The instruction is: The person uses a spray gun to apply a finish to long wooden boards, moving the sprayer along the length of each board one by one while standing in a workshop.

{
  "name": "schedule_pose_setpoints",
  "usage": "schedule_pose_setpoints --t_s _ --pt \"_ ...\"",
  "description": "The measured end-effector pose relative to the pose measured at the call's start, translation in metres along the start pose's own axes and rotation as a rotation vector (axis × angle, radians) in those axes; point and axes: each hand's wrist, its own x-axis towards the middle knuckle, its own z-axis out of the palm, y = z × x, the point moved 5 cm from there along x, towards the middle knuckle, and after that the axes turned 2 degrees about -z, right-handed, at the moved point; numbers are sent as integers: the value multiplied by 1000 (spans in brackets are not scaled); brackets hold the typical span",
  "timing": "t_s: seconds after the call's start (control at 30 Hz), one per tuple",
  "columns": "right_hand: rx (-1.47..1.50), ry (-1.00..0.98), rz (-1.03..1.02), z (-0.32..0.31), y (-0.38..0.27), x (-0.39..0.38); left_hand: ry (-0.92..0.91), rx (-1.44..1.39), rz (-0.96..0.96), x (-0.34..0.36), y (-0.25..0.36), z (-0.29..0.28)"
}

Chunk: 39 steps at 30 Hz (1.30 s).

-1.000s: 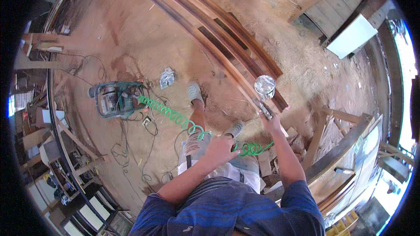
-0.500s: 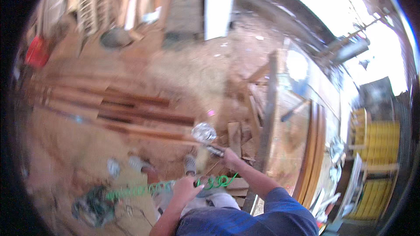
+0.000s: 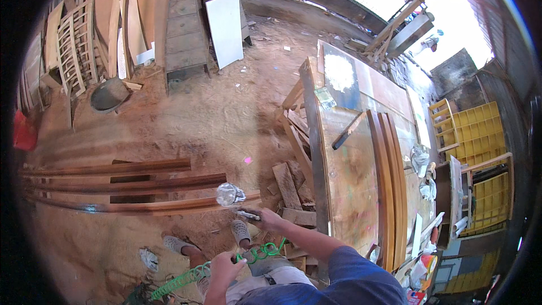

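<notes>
My right hand [image 3: 272,221] is wrapped round the grip of a spray gun [image 3: 248,213], which has a clear cup [image 3: 228,194] on top. The cup overlaps the right end of the nearest of three long brown wooden strips [image 3: 164,207]; any gap cannot be judged. That strip has a wet-looking shine further left. My left hand [image 3: 226,268] is closed on a coiled green air hose [image 3: 180,283], low in front of my body. The middle strip [image 3: 169,185] and the far strip [image 3: 152,166] lie roughly parallel, with dark pieces beneath them.
To my right stands a wooden table [image 3: 353,192] bearing long brown mouldings [image 3: 389,181] and a hammer-like tool [image 3: 349,131]. Wood offcuts [image 3: 287,185] lie beside its left edge. A dark basin [image 3: 109,95] and leaning boards [image 3: 183,22] are at the far left. Crumpled plastic [image 3: 149,260] lies near my feet.
The view has swung right and steadied, so the surroundings sit further left. The spray gun has shifted slightly left relative to the strips. Both hands keep their holds.
</notes>
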Motion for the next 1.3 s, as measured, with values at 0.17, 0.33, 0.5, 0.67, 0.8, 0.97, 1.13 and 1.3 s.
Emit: schedule_pose_setpoints --t_s 0.17,0.33,0.5,0.67,0.8,0.97,1.13,1.3 --pt "-93 -30 -20 35 -13 41 14 -12 -59 -7 -32 -26" --pt "-121 -120 119 70 -54 82 45 -69 -127 -19 -75 -55" --pt "-175 -83 23 114 -73 130 96 -102 -138 -30 -116 -83" --pt "-76 -65 -120 174 -124 186 199 -166 -217 -51 -178 -125" --pt "65 -53 -158 219 -178 228 332 -299 -193 -69 -232 -150" --pt "-205 -115 50 225 -224 247 335 -262 -274 -80 -260 -142" --pt "85 -125 -251 269 -247 293 394 -344 -330 -88 -282 -149" --pt "52 -171 -298 291 -310 306 438 -405 -430 -105 -293 -159"
